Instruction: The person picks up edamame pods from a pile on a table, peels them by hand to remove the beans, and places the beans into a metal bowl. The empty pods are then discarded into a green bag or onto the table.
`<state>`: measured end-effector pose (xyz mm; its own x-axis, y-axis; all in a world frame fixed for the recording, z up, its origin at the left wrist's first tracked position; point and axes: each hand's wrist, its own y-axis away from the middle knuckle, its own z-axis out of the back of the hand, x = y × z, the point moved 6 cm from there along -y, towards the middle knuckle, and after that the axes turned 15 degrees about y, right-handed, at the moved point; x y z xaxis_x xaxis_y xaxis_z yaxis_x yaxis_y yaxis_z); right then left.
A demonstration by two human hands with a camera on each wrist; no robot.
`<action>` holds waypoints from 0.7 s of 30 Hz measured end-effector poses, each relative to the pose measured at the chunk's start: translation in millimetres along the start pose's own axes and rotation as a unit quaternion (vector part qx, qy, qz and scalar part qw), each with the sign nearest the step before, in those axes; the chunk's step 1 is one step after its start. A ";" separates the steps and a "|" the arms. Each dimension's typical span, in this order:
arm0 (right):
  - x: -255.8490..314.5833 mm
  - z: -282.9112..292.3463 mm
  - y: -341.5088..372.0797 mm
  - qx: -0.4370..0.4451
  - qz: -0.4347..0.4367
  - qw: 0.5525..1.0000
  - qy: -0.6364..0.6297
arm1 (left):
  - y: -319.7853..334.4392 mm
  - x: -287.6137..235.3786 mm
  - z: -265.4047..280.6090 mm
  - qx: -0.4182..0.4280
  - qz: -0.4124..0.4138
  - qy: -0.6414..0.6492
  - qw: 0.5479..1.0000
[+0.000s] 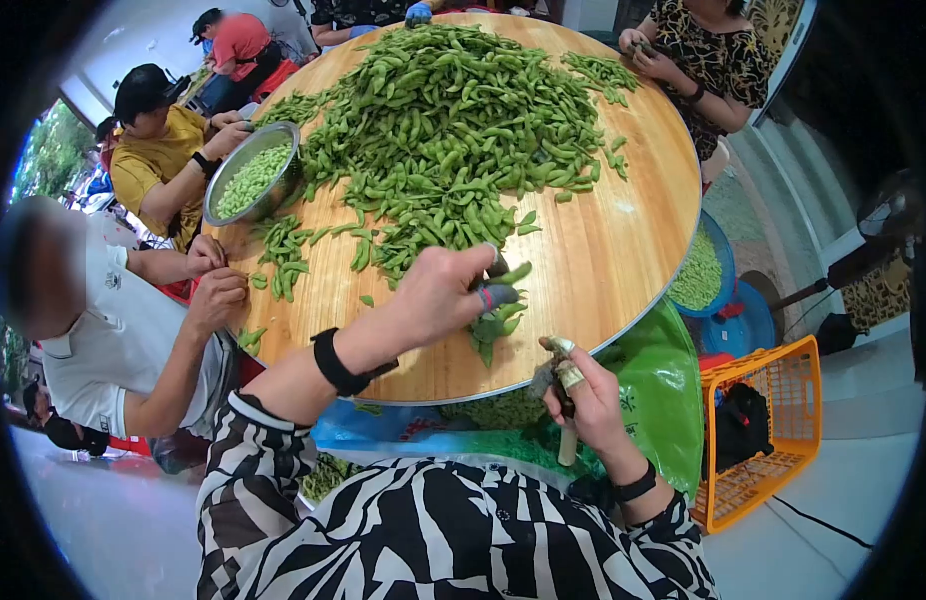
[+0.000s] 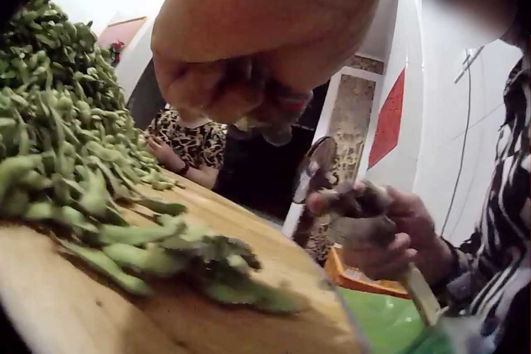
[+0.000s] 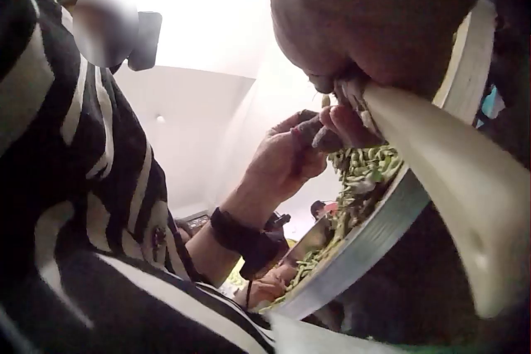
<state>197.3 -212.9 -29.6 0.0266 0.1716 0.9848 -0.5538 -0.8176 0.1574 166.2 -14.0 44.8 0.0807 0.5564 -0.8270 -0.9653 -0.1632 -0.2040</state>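
My left hand (image 1: pixel 438 295) is over the near part of the round table, fingers curled, with coverings on a fingertip and the thumb. It pinches a green edamame pod (image 1: pixel 516 272). Below it, several more pods (image 1: pixel 493 328) lie on the wood; in the left wrist view, loose pods (image 2: pixel 141 254) spread beneath the hand. Just past the table's near right edge, my right hand (image 1: pixel 595 402), with wrapped fingers, grips a tool by its pale handle (image 1: pixel 567 446). That handle (image 3: pixel 448 171) looks long and cream-coloured in the right wrist view; the tool's other end is hidden by the fingers.
A large heap of pods (image 1: pixel 463 120) covers the middle of the wooden table (image 1: pixel 623 260). A metal bowl of shelled beans (image 1: pixel 251 180) stands at the left edge. People sit around. An orange crate (image 1: pixel 798 400), a blue basin (image 1: pixel 725 265) and green sheeting (image 1: pixel 663 380) are at the right.
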 end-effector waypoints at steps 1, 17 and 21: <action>3.8 -2.5 -1.1 0.018 -0.004 0.999 -0.031 | 4.7 -3.6 -5.5 0.000 -0.009 0.027 1.000; 16.3 -24.0 1.9 0.037 0.054 0.976 -0.206 | 56.0 2.3 -62.2 0.024 0.172 0.469 0.866; 20.1 -23.4 4.0 0.023 0.034 0.978 -0.203 | 56.4 1.4 -58.5 0.028 0.138 0.393 0.909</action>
<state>176.1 -199.8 -10.9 0.3249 -0.1086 0.9395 -0.5284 -0.8447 0.0851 126.5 -70.0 1.5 -0.0355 -0.2576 -0.9656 -0.9850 -0.1540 0.0773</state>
